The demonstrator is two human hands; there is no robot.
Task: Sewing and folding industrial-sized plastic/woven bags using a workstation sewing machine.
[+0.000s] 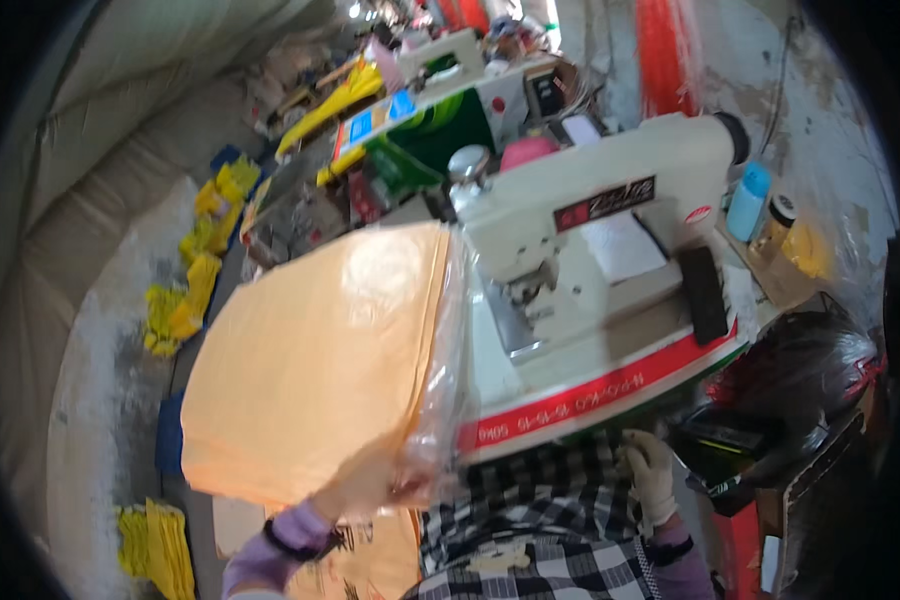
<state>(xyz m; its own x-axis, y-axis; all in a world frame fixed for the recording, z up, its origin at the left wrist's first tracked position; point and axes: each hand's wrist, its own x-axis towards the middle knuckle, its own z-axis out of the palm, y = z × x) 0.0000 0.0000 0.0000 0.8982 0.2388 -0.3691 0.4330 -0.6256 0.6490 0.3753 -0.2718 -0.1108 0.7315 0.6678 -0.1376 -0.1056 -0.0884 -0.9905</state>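
Note:
A large flat peach-coloured stack (310, 350), its right side edged with clear plastic film (448, 350), lies tilted left of the sewing machine (590, 230). My left hand (385, 480) is closed on its near right corner; motion blurs the fingers. Whether the stack is paper or cloth I cannot tell. Below that hand is another peach piece (365, 560) with dark print. My right hand (652, 472), in a pale glove, hovers by the black-and-white checked cloth (530, 520) over my lap. Its fingers are loosely bent and apart, with nothing visible in them.
Yellow bundles (185, 300) lie along the left side, with another yellow bundle (157, 545) nearer. A blue bottle (748, 202) and a small jar (776, 222) stand right of the machine. A black plastic bag (805, 365) bulges at right. Another pale machine (440, 60) stands behind.

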